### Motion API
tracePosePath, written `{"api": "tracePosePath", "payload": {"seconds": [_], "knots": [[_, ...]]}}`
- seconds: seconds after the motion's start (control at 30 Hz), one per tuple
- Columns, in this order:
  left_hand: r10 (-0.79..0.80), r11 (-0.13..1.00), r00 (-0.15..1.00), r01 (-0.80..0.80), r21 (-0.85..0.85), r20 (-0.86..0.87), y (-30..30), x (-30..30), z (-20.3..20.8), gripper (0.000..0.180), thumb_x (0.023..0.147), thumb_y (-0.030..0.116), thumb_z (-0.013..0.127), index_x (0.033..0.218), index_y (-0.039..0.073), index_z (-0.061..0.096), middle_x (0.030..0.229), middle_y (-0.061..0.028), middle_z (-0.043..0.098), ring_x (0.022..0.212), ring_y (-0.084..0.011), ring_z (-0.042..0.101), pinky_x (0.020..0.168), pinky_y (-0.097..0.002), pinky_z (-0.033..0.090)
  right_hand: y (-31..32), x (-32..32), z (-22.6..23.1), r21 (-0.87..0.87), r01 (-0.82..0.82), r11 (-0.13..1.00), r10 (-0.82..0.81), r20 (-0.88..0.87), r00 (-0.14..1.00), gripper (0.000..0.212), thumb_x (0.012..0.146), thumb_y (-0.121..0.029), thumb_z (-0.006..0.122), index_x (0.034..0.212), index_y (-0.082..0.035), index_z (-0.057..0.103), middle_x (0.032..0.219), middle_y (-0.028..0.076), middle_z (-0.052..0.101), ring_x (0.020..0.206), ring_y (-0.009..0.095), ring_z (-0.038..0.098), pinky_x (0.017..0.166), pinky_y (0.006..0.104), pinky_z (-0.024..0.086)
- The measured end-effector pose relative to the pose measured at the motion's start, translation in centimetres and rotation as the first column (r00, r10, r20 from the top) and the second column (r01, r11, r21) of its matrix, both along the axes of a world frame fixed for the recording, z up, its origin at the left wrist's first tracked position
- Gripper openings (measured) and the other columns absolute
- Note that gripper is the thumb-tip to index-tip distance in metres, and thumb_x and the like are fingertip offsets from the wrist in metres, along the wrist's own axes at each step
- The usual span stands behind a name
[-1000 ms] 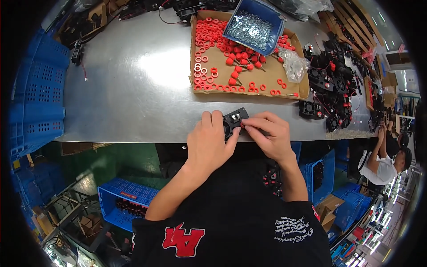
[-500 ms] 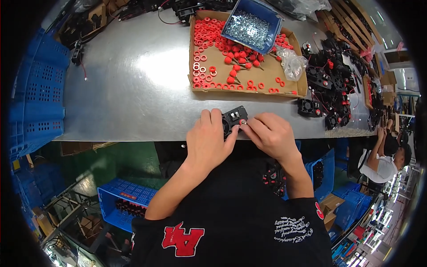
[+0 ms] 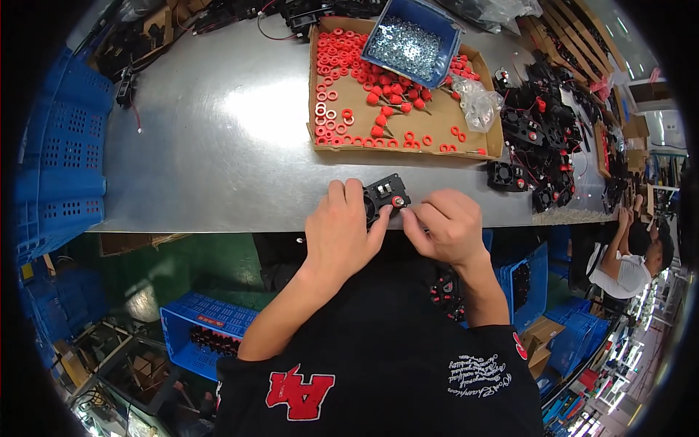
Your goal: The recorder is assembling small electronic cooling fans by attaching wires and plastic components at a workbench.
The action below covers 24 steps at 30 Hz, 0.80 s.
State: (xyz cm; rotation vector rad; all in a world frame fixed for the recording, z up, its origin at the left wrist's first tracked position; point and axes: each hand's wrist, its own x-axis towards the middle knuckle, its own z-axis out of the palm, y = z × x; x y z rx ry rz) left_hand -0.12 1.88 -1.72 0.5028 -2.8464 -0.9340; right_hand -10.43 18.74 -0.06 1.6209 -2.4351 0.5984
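My left hand (image 3: pixel 336 231) grips a small black fan unit (image 3: pixel 378 188) at the table's near edge. Its fingers lie over the far side, with the thumb at the near side. The unit has a round fan opening, small pale switch-like parts and a red ring (image 3: pixel 397 201) around a metal stud near its right end. My right hand (image 3: pixel 450 227) is just right of the unit, thumb tip close to its corner. Its fingers are curled in, and whatever may be between them is hidden.
A shallow cardboard tray (image 3: pixel 408 149) holds red rings, red-capped parts and a blue bin (image 3: pixel 435 81) of small metal pieces. More black fan units (image 3: pixel 520 131) with wires lie at right. Blue crates (image 3: pixel 69 146) stand at left. A person (image 3: pixel 628 269) sits far right.
My right hand has drawn back slightly to the right from the stud, and its fingers have curled. The red ring and stud now show more fully. My left hand stays in place.
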Motion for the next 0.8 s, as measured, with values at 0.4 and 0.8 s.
{"api": "tracePosePath", "payload": {"seconds": [0.4, 0.8], "knots": [[-0.005, 1.000, 1.000, 0.005, -0.010, -0.020, 0.2, 0.1, -0.2, 0.042, 0.085, 0.035, 0.071, 0.096, 0.001, 0.049, 0.090, -0.0168, 0.053, 0.076, -0.0351, 0.063, 0.057, -0.0436, 0.052, -1.5, 0.1, 1.2, -0.089, 0.091, 0.992, -0.077, 0.142, 0.987, 0.030, 0.072, -0.016, 0.081, 0.097, -0.004, 0.069, 0.080, 0.007, 0.065, 0.067, 0.024, 0.064, 0.058, 0.0343, 0.051], [0.009, 0.999, 0.999, -0.010, -0.031, -0.032, 0.2, 0.0, -0.3, 0.042, 0.087, 0.037, 0.070, 0.102, 0.003, 0.050, 0.089, -0.0156, 0.055, 0.073, -0.0355, 0.063, 0.056, -0.0448, 0.051, -0.2, -0.1, 0.0, -0.035, -0.025, 0.999, 0.025, 0.016, 1.000, 0.021, 0.072, -0.006, 0.074, 0.093, -0.004, 0.070, 0.074, 0.006, 0.063, 0.060, 0.024, 0.061, 0.055, 0.0335, 0.050]]}}
